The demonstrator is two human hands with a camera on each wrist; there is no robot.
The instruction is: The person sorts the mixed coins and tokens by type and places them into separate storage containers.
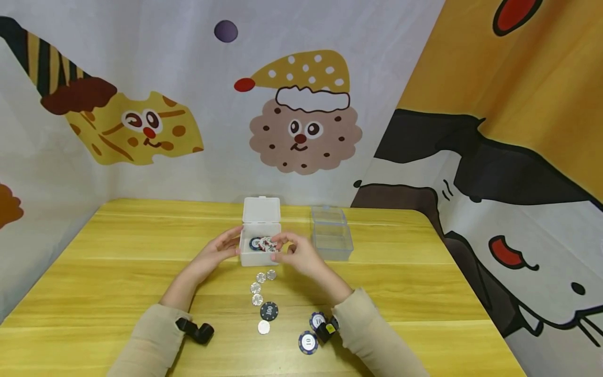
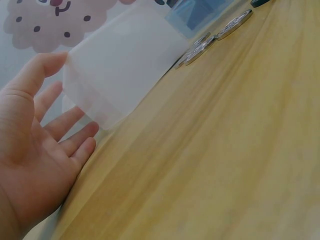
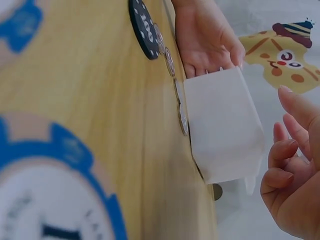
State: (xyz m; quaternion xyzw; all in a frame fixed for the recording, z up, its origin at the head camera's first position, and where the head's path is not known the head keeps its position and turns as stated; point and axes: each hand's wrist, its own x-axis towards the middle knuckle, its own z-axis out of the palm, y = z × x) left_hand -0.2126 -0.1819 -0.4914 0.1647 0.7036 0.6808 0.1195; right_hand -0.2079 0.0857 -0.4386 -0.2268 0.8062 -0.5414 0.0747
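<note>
A small white plastic box (image 1: 256,259) stands on the table with its lid (image 1: 261,209) raised at the back. Inside lie several poker chips (image 1: 255,243), one with a dark blue rim, others red and white. My left hand (image 1: 212,255) is at the box's left side; in the left wrist view its thumb touches a corner and the relaxed fingers spread along the wall. At the box's right front corner is my right hand (image 1: 301,255), its fingertips over the rim near the chips. The right wrist view shows that hand's fingers (image 3: 282,152) loosely bent, holding nothing.
Right of the white box stands a clear divided container (image 1: 332,250). Toward me lie several silver coins (image 1: 256,288), a black 100 chip (image 1: 269,311), a plain white disc (image 1: 264,327) and two blue-rimmed chips (image 1: 308,343), one partly covered by the right wrist camera (image 1: 325,333).
</note>
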